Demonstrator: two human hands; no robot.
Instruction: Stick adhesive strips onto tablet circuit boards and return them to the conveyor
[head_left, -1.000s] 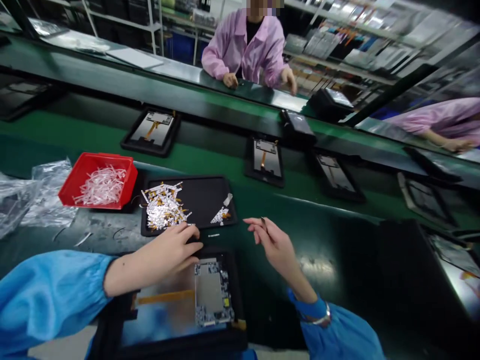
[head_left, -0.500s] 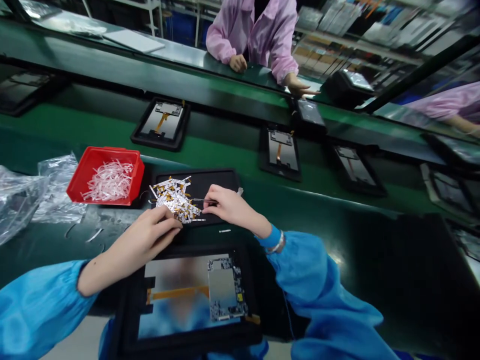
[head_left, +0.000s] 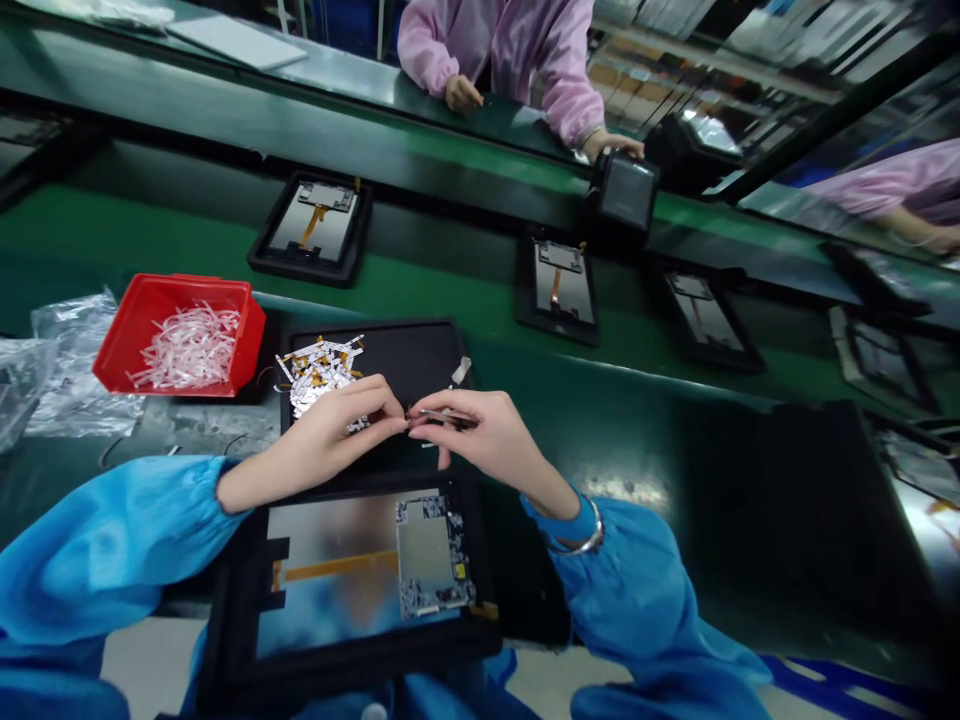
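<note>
1. In the head view, the right hand (head_left: pixel 484 437) pinches slim metal tweezers (head_left: pixel 448 415) in a narrow grip between thumb and fingers, with the tips pointing left.
2. The left hand (head_left: pixel 330 430) has its fingertips (head_left: pixel 394 420) drawn close together, right at the tweezers' tips. I cannot tell whether they hold a small piece.
3. Both hands sit over a flat black rectangular tray (head_left: pixel 409 345). A loose pile of silver foil strips with orange tabs (head_left: pixel 319 372) lies on it, just ahead of the left hand.
4. Nearer the person lies a black-framed tablet panel (head_left: pixel 232 620), carrying a silver circuit board (head_left: pixel 425 557) and an orange ribbon cable (head_left: pixel 337 566).
5. To the left stands a red plastic bin (head_left: pixel 112 360) filled with white plastic strips (head_left: pixel 184 348), beside clear plastic bags (head_left: pixel 79 330).
6. Beyond, a green conveyor belt (head_left: pixel 150 230) carries more black-framed tablet panels (head_left: pixel 311 230). Across it, a co-worker in a pink smock (head_left: pixel 495 60) rests a hand (head_left: pixel 611 145) beside a black boxy device (head_left: pixel 628 190).
</note>
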